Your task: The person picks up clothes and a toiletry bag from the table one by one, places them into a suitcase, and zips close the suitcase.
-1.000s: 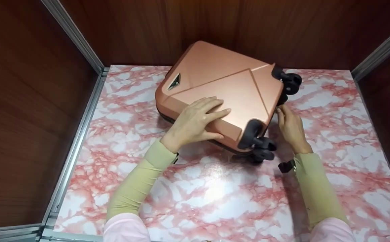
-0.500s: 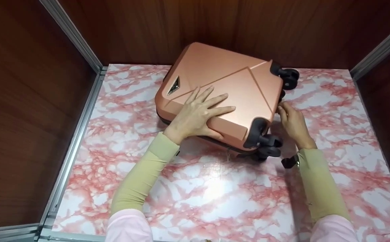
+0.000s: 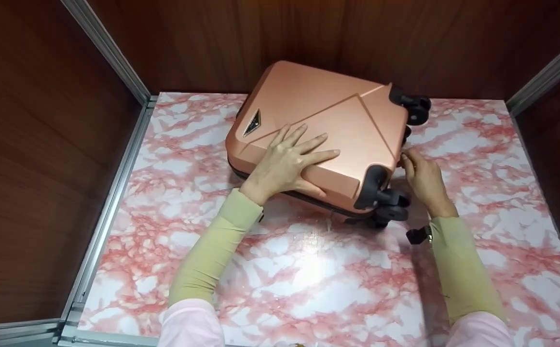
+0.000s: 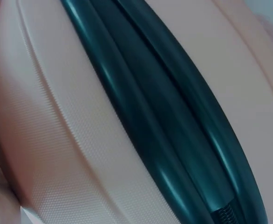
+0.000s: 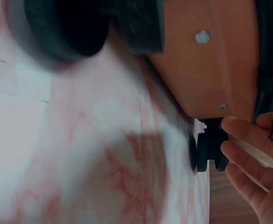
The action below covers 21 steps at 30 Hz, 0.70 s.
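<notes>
A rose-gold hard-shell suitcase lies flat, with its wheels toward the right. My left hand rests on its top and near edge with fingers spread. Along the side runs a black zipper band, large in the left wrist view. At the wheeled end, my right hand has its thumb and forefinger together beside the zipper. In the right wrist view they pinch a small metal zipper pull, mostly hidden by the fingers. The other fingers extend loosely beside the shell.
The suitcase lies on a red-and-white marbled tabletop. A dark wood panel stands behind it, with more panels at left and right. Metal rails edge the table. A black strap piece hangs at the right wrist.
The suitcase has turned slightly, its near wheels shifting right and back. My left fingers have spread wider on the shell. The right hand has moved slightly right, staying at the wheeled end.
</notes>
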Motion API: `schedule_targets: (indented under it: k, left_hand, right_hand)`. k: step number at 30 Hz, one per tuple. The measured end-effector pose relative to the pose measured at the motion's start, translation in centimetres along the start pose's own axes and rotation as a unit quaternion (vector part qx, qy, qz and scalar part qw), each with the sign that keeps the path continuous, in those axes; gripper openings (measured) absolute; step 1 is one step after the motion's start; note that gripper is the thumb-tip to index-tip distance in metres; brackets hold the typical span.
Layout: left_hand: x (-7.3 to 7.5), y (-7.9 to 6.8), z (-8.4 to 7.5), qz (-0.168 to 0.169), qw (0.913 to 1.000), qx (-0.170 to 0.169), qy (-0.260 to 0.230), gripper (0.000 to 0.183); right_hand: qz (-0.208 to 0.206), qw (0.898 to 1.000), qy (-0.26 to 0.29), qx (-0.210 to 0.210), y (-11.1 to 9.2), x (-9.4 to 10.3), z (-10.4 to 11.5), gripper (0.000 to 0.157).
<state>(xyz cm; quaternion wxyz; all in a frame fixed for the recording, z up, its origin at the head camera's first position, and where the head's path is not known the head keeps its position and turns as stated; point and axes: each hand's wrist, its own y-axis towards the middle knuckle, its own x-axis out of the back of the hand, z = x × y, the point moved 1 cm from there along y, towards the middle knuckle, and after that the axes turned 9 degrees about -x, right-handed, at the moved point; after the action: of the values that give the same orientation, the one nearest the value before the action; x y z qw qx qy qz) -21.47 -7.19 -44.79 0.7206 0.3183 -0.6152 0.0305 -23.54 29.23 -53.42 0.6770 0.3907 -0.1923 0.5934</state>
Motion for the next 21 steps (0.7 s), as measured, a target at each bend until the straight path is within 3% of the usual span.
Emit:
schedule_targets:
  k: [21]
  left_hand:
    - [-1.2,1.9,-0.1,-0.034,0.9987,0.033,0.016,0.094]
  right_hand:
    - [0.001,0.999,0.035,0.001,-3.2,-0.3,-0.4,0.025]
